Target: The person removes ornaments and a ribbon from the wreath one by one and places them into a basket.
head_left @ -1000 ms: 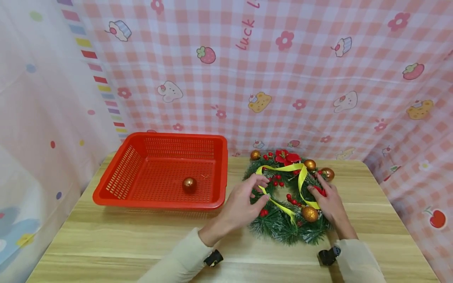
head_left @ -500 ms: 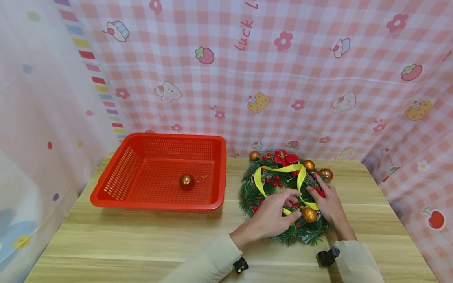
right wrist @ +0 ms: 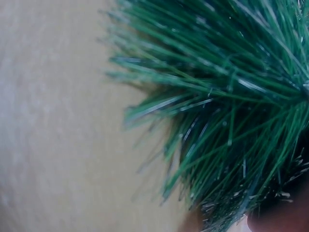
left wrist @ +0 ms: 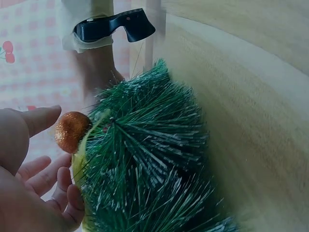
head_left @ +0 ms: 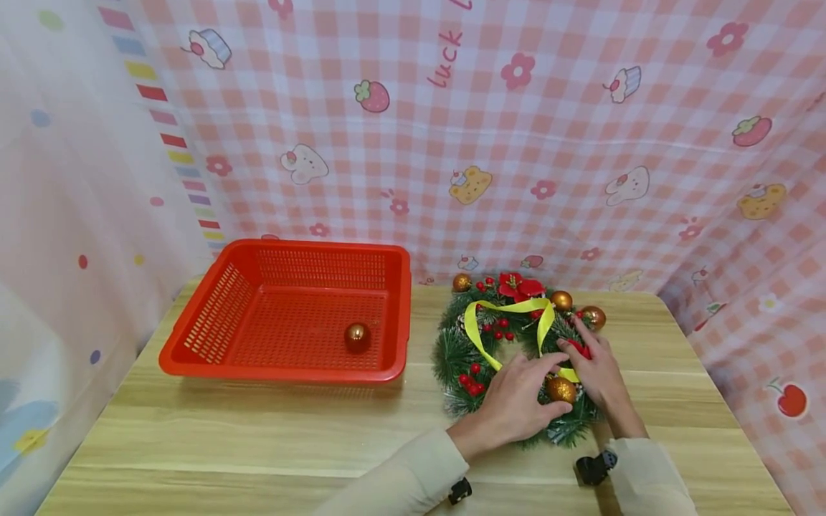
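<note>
A green Christmas wreath (head_left: pixel 452 351) lies on the table, dressed with red berries (head_left: pixel 474 387), a red flower (head_left: pixel 518 287) and gold balls. Yellow ribbon (head_left: pixel 473 326) loops loosely over its middle. My left hand (head_left: pixel 516 401) is at its front, thumb and fingers spread on either side of a glittery gold ball (head_left: pixel 561 390). In the left wrist view a gap shows between the thumb and that ball (left wrist: pixel 72 131). On the wreath's right side rests my right hand (head_left: pixel 600 369), thumb and index finger apart. The right wrist view shows mostly green needles (right wrist: pixel 231 106).
To the left stands a red plastic basket (head_left: pixel 284 371) with a shiny copper-coloured ball (head_left: pixel 357 337) in it. More gold balls (head_left: pixel 561 300) edge the wreath's back. The wooden table (head_left: pixel 258 444) meets a pink checked curtain (head_left: pixel 348 179) behind.
My left hand has moved right across the wreath, from the ribbon's left side to the glittery ball. My right hand stays put. The ball in the basket has rolled a little right.
</note>
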{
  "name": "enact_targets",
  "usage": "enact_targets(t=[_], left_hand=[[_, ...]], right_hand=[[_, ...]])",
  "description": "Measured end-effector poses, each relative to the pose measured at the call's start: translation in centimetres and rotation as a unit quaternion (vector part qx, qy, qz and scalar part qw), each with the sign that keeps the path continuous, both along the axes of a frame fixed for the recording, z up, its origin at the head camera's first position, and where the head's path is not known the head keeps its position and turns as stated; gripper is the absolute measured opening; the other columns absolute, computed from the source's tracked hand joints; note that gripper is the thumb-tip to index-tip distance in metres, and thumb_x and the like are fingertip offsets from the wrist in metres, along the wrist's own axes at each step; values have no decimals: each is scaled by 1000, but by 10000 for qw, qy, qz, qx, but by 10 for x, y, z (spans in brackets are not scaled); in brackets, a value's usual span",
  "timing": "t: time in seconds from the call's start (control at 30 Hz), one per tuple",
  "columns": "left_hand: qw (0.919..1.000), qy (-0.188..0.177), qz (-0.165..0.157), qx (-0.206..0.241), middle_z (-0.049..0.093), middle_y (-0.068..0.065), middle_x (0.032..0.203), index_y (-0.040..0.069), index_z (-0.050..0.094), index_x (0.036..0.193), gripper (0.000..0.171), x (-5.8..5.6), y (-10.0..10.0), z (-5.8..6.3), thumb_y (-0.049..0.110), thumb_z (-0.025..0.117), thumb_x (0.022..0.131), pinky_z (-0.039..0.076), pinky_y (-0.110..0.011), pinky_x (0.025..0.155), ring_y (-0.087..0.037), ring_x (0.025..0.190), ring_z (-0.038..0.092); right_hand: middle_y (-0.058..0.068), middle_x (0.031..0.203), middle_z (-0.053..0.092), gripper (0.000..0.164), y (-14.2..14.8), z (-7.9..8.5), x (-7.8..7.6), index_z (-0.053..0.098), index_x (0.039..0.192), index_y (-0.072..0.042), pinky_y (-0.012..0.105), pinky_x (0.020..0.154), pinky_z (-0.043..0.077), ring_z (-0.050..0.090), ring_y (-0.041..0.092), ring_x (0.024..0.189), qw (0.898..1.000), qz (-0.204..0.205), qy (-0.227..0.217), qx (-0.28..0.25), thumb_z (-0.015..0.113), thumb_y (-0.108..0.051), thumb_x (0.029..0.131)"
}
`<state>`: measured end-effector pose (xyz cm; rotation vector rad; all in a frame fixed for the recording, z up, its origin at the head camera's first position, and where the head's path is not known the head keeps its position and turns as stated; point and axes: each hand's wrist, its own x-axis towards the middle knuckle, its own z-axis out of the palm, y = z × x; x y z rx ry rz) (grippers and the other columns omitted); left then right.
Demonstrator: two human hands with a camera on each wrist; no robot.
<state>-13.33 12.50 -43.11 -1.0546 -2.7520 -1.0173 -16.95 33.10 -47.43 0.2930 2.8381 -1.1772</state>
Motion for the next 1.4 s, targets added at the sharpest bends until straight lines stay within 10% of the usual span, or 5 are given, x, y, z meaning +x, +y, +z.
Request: enact_targets(t=[0.27, 0.47, 0.87, 1.2, 1.4], left_hand=[[9994, -110, 208, 250, 68, 17, 118, 27, 51, 141, 60, -1, 2, -4, 38, 76, 87, 38, -11, 68, -1, 91, 56], [9882, -806, 19, 1305, 66, 4, 120, 19, 53, 137, 45, -8, -7, -3, 25, 67, 95, 41, -12, 55, 4, 64, 52], [9035, -3284, 129, 2752, 54, 4, 120, 24, 52, 139, 35, -24, -24, 4, 21, 51, 104, 54, -27, 63, -13, 73, 65], [8419, -4187, 39, 3403, 59, -4, 107, 12, 59, 129, 27, -31, -25, 6, 13, 46, 105, 57, -31, 70, -17, 75, 63], [8697, -3750, 369, 3187, 58, 2, 100, 16, 61, 118, 20, -31, -26, 6, 22, 62, 99, 54, -31, 61, -16, 65, 61]], right_hand=[[35, 157, 13, 76, 0, 0, -2, 7, 160, -24, 73, 106, 21, 19, 58, 140, 10000, -10, 0, -11, 42, -56, 101], [35, 157, 11, 76, 0, 1, -2, 6, 160, -24, 74, 106, 21, 18, 59, 139, 10000, -3, -20, -36, 41, -56, 101], [35, 158, 7, 77, 0, 3, -1, 5, 160, -28, 73, 107, 19, 16, 61, 139, 9999, -48, -83, -127, 42, -58, 100], [35, 158, 8, 77, -1, 2, 0, 5, 160, -27, 73, 107, 19, 17, 60, 139, 9999, -63, -107, -111, 43, -58, 100], [35, 158, 7, 77, -1, 1, 0, 4, 160, -27, 74, 106, 19, 16, 60, 139, 9998, -59, -151, -82, 42, -58, 100]])
